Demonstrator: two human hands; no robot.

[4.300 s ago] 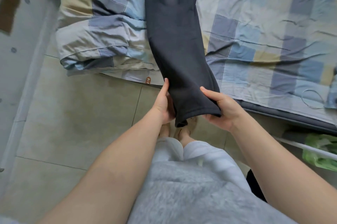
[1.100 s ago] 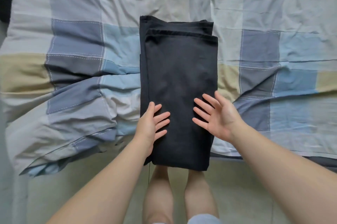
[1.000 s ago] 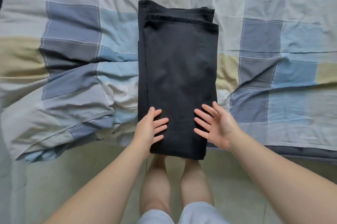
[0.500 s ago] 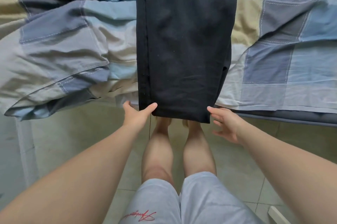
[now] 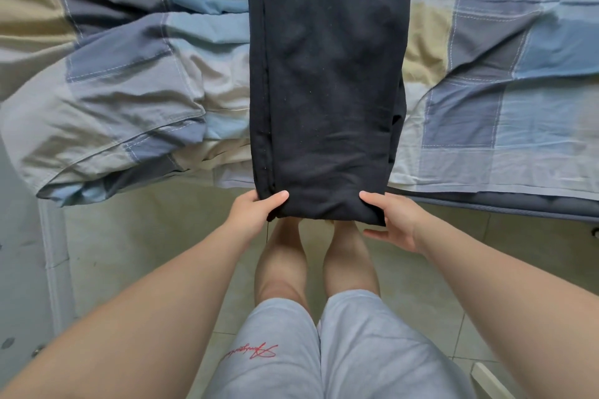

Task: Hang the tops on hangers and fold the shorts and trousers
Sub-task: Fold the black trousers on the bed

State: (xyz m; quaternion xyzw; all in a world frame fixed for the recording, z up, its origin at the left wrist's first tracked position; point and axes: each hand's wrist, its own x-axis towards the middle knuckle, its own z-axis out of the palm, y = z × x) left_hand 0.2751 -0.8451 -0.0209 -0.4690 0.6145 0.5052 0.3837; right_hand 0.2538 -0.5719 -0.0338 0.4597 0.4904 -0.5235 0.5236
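Dark trousers point(image 5: 327, 80), folded into a long strip, lie on the bed with their near end hanging over the bed's edge. My left hand point(image 5: 252, 213) grips the near left corner, thumb on top and fingers underneath. My right hand point(image 5: 392, 220) grips the near right corner the same way. The far end of the trousers runs out of the top of the view.
A checked blue, grey and beige bedspread point(image 5: 502, 80) covers the bed, bunched into a thick roll at the left point(image 5: 107, 126). The dark mattress edge point(image 5: 518, 207) runs along the right. Pale floor tiles point(image 5: 146, 236) and my bare legs lie below.
The trousers were folded in half on the bed and smoothed with flat hands. Both hands then slid down to the near end and now grip its two corners.
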